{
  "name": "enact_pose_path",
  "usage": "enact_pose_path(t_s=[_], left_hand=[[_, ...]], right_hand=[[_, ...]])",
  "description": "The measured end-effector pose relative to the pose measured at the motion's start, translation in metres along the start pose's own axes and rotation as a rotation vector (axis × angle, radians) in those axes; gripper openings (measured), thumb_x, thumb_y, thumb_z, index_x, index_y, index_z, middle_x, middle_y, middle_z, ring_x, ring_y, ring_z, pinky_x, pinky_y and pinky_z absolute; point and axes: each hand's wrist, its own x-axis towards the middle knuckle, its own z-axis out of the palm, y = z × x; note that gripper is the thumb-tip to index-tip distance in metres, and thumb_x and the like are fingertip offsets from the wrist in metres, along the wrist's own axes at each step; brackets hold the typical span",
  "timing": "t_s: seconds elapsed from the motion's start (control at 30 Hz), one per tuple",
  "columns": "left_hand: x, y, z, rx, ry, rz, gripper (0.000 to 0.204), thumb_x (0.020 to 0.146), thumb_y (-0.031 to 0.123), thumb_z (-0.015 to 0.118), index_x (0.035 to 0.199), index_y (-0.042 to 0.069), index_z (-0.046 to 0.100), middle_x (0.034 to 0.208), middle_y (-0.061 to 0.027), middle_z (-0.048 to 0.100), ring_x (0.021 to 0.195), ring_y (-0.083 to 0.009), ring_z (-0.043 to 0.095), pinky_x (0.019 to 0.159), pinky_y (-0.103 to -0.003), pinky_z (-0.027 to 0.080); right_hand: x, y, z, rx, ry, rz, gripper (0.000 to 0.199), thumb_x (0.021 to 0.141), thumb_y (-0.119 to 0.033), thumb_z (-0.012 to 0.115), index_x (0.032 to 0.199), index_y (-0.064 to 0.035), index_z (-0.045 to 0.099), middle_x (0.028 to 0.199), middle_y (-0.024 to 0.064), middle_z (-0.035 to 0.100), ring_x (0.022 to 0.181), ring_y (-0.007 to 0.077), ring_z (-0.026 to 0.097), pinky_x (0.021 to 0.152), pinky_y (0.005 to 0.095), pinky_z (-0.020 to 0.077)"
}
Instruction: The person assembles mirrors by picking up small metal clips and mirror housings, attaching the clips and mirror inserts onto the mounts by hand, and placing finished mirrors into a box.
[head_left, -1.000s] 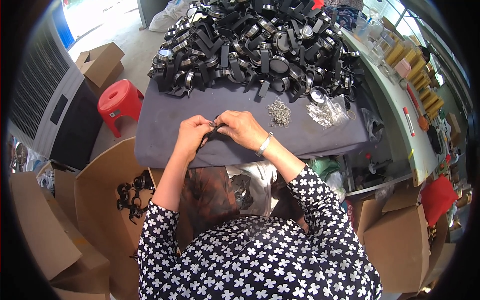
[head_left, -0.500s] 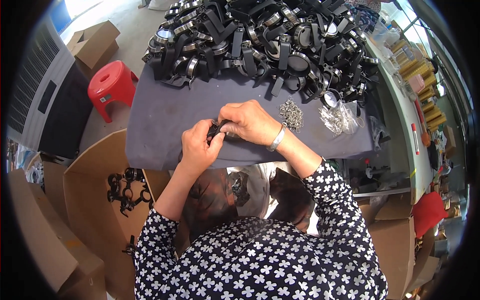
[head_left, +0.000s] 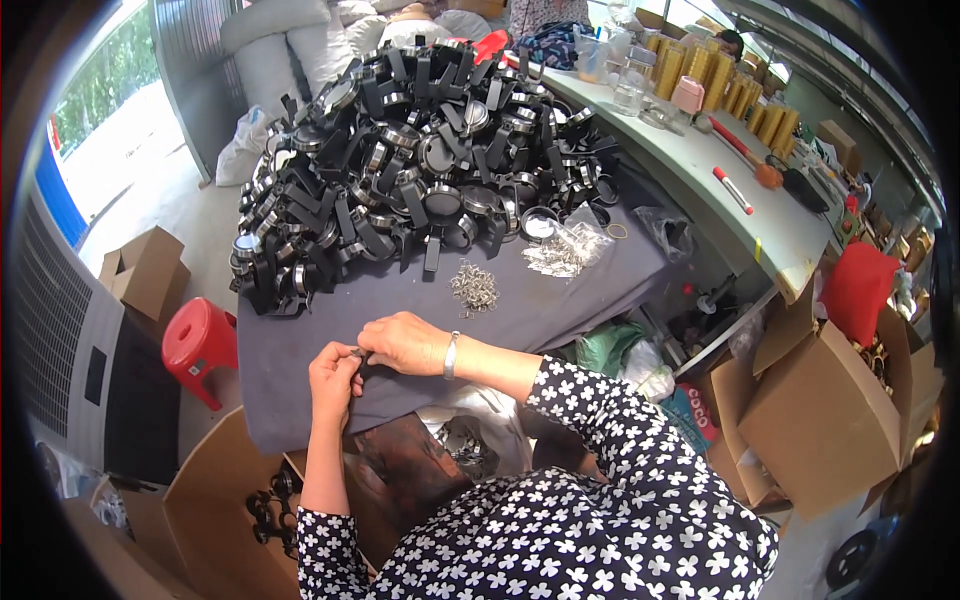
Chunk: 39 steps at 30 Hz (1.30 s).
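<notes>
Over the near left edge of the grey cloth-covered table (head_left: 380,300), my left hand (head_left: 332,385) and my right hand (head_left: 405,343) meet. Both are closed, fingertips pinching a small dark part (head_left: 359,353) between them; the fingers cover most of it, so its kind does not show. Beyond them rises a large heap of round metal-banded pieces with black handles (head_left: 440,203). Closer to my right hand lies a small pile of wire-like metal clips (head_left: 474,288). Right of that, more small metal pieces spill from a clear plastic bag (head_left: 570,248).
A cardboard box (head_left: 215,490) holding black ring-shaped parts stands low at the left, below a red stool (head_left: 200,345). A long white workbench (head_left: 700,150) runs along the right, bearing a red marker (head_left: 733,190) and yellow rolls. Another cardboard box (head_left: 820,420) stands at the lower right.
The view has tilted up and swung right, so more of the heap and workbench shows. My hands stay together, closed on the small dark part, with slightly shifted fingers.
</notes>
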Motion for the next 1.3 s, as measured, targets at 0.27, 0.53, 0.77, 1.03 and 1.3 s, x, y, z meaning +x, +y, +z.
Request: enact_pose_path(t_s=[0.27,0.53,0.77,1.03,1.3], left_hand=[[0.001,0.012,0.002,-0.025,0.019,-0.203,0.010,0.074,0.000,0.053,0.067,0.006,0.051,0.057,-0.0001,0.050,0.040,-0.0058,0.045,0.032,-0.018,0.035],[-0.009,-0.004,0.001,0.058,0.025,-0.005,0.001,0.074,0.002,0.052,0.073,0.002,0.052,0.060,-0.0013,0.052,0.046,-0.0063,0.046,0.040,-0.019,0.036],[-0.015,-0.002,0.011,0.554,0.102,0.552,0.017,0.068,0.002,0.058,0.083,-0.002,0.052,0.065,-0.0112,0.056,0.053,-0.0161,0.052,0.052,-0.026,0.042],[-0.012,0.002,0.009,0.479,0.076,0.566,0.012,0.070,0.000,0.058,0.081,-0.002,0.052,0.058,-0.0096,0.051,0.047,-0.0162,0.049,0.046,-0.027,0.038],[-0.008,-0.012,0.005,0.631,0.178,0.620,0.021,0.068,0.008,0.060,0.087,0.001,0.054,0.069,-0.0175,0.057,0.059,-0.0331,0.058,0.051,-0.036,0.045]], right_hand=[[0.004,-0.002,-0.003,0.039,-0.064,0.057,0.020,0.064,-0.010,0.067,0.077,-0.0042,0.054,0.075,0.0106,0.056,0.073,0.0322,0.057,0.063,0.0392,0.0448],[0.005,-0.002,-0.003,0.020,-0.073,0.067,0.019,0.063,-0.012,0.067,0.075,-0.0046,0.055,0.074,0.0098,0.056,0.071,0.0317,0.056,0.061,0.0393,0.0443],[0.015,0.003,-0.006,0.068,-0.090,0.004,0.017,0.062,-0.013,0.068,0.073,-0.0056,0.057,0.069,0.0065,0.056,0.063,0.0280,0.056,0.053,0.0370,0.0429],[0.040,0.013,-0.009,0.173,-0.280,0.041,0.015,0.058,-0.012,0.069,0.067,-0.0051,0.059,0.064,0.0064,0.059,0.062,0.0258,0.058,0.054,0.0345,0.0430],[0.033,0.015,0.002,0.009,-0.236,0.003,0.017,0.060,-0.013,0.068,0.073,-0.0061,0.061,0.072,0.0082,0.060,0.064,0.0271,0.059,0.057,0.0348,0.0445]])
